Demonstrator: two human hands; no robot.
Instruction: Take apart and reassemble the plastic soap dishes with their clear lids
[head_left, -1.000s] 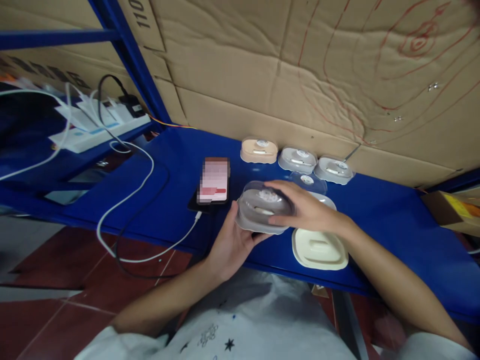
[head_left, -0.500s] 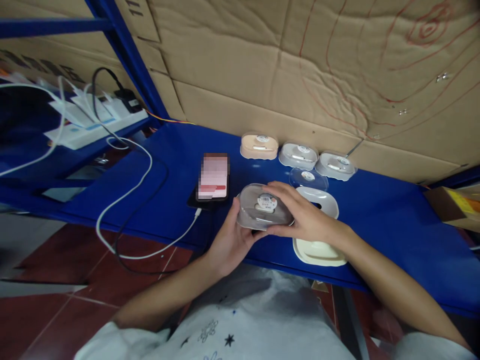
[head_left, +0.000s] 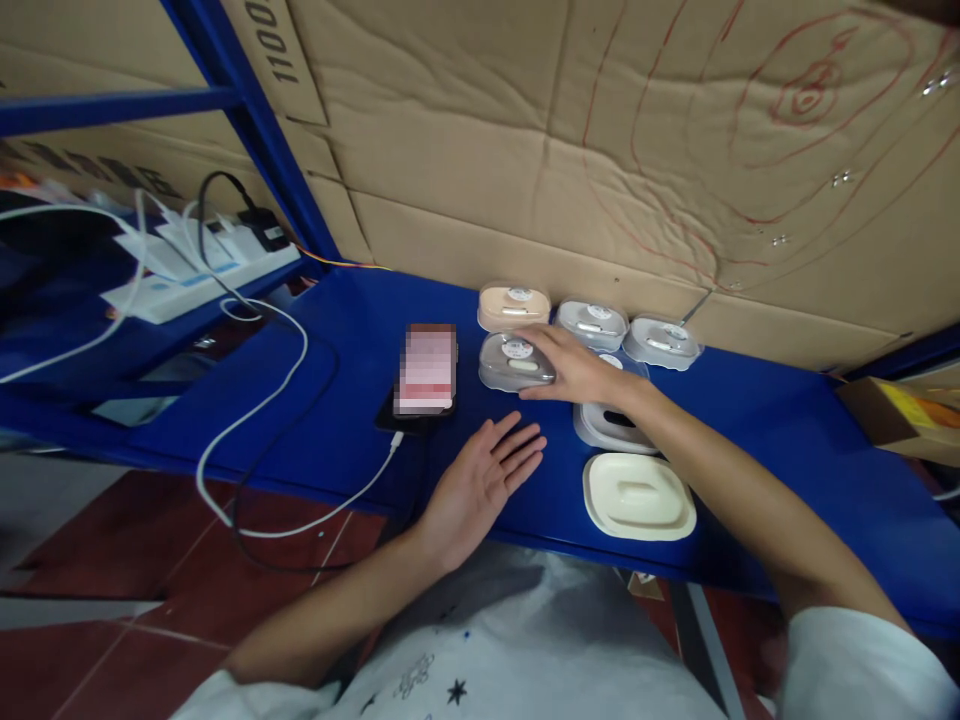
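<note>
My right hand (head_left: 574, 365) grips a grey oval box with a clear lid and a round label (head_left: 514, 365) from its right side, just in front of a peach box (head_left: 514, 306). My left hand (head_left: 480, 485) hangs nearer the front edge, palm up, fingers stretched out and holding nothing. Under my right forearm a white oval tray with a dark slot (head_left: 600, 428) is partly hidden, with a clear lid (head_left: 634, 368) behind it. A cream oval piece with a raised bar (head_left: 637, 497) lies by the front edge.
Two more lidded boxes, a whitish one (head_left: 592, 324) and a grey one (head_left: 662, 342), line the cardboard wall. A phone (head_left: 426, 370) on a white cable lies at left on the blue shelf (head_left: 772, 440). A power strip (head_left: 202, 280) sits further left; a carton (head_left: 900, 415) at right.
The grey box has gone from both hands near the front to a spot before the peach box, in my right hand alone. My left hand has let go and opened.
</note>
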